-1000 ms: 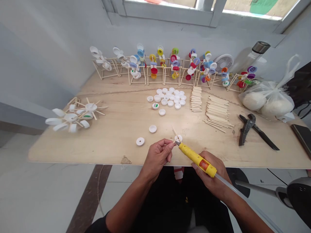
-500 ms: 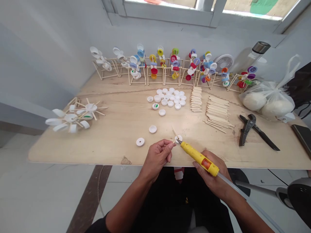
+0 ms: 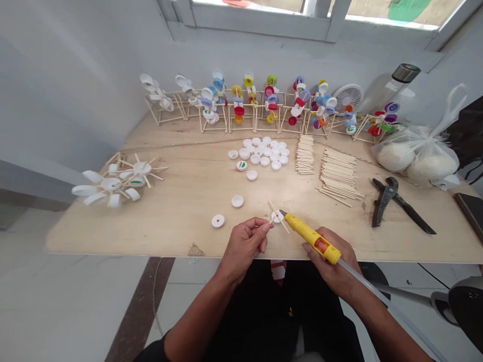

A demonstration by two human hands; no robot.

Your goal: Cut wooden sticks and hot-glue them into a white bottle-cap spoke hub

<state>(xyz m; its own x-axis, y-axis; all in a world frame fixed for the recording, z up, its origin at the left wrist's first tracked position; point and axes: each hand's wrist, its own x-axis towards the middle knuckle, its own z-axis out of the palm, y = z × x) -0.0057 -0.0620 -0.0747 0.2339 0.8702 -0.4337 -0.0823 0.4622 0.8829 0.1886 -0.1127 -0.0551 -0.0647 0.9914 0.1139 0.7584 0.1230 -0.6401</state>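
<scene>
My left hand [image 3: 247, 241] is closed in a pinch on a white bottle cap [image 3: 275, 216] with thin wooden sticks [image 3: 278, 216] stuck to it, held just above the front edge of the wooden table [image 3: 177, 211]. My right hand [image 3: 332, 261] is wrapped round a yellow glue gun [image 3: 310, 237] with a clear glue stick trailing back from it. The gun's nozzle sits just right of the cap, a little apart from it.
Two loose white caps [image 3: 218, 220] lie left of my hands. A heap of white caps [image 3: 264, 151] and two stacks of sticks [image 3: 337, 173] lie mid-table, pliers [image 3: 381, 201] at right, a white cap-and-stick wheel [image 3: 113, 183] at left. Finished colourful models [image 3: 264, 100] line the back wall.
The glue gun has drawn back to the right, off the cap. One stick on the cap now shows lying across toward the gun. My left hand has hardly moved.
</scene>
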